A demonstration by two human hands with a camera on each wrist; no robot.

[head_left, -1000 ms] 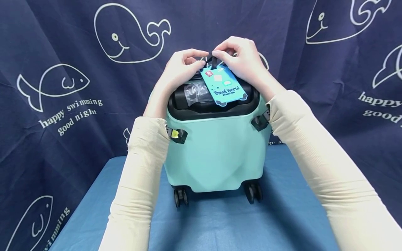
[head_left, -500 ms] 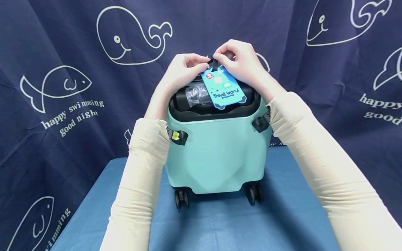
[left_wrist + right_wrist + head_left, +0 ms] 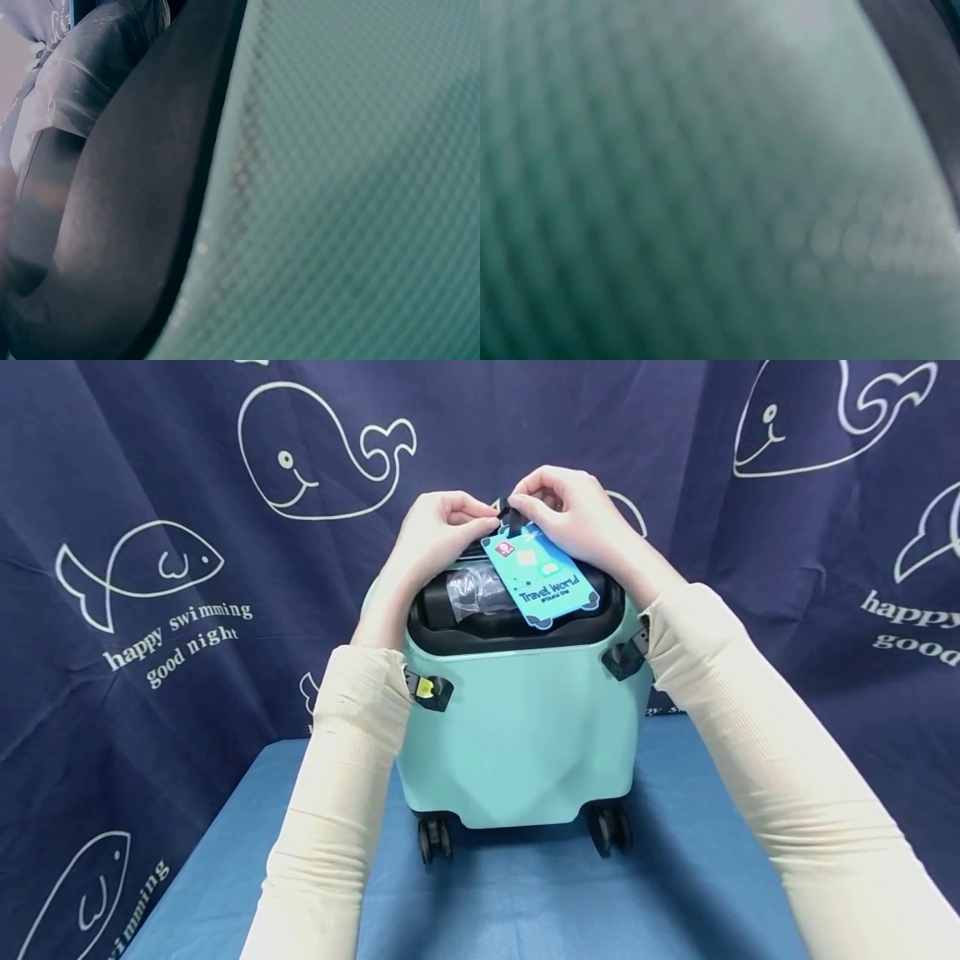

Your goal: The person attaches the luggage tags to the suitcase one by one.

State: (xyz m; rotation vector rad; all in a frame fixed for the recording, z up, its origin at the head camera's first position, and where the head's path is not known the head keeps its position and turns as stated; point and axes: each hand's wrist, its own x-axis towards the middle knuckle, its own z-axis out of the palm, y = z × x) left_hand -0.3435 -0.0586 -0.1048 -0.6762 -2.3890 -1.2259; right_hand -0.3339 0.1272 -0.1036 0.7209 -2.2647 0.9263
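A mint-green suitcase (image 3: 517,735) stands upright on its wheels, with a black recessed top. A blue luggage tag (image 3: 543,578) printed "Travel World" hangs by a black strap (image 3: 514,520) over the suitcase's top. My left hand (image 3: 438,539) pinches the strap from the left between thumb and fingers. From the right, my right hand (image 3: 577,518) pinches the same strap. The hands partly hide the strap's upper end. In the left wrist view the textured green shell (image 3: 352,180) fills most of the picture; the right wrist view is a blurred close-up of the shell (image 3: 667,187).
The suitcase's black handle (image 3: 438,604) is partly wrapped in clear plastic (image 3: 476,589). A blue cloth (image 3: 517,910) covers the table. Behind hangs a dark blue curtain (image 3: 465,410) with white whale and fish drawings. Black wrist cameras (image 3: 433,693) sit at both cuffs.
The whole view has shifted slightly, so suitcase and hands sit a little lower. The tag has swung slightly right, and the strap shows more between the fingertips. Both hands keep pinching.
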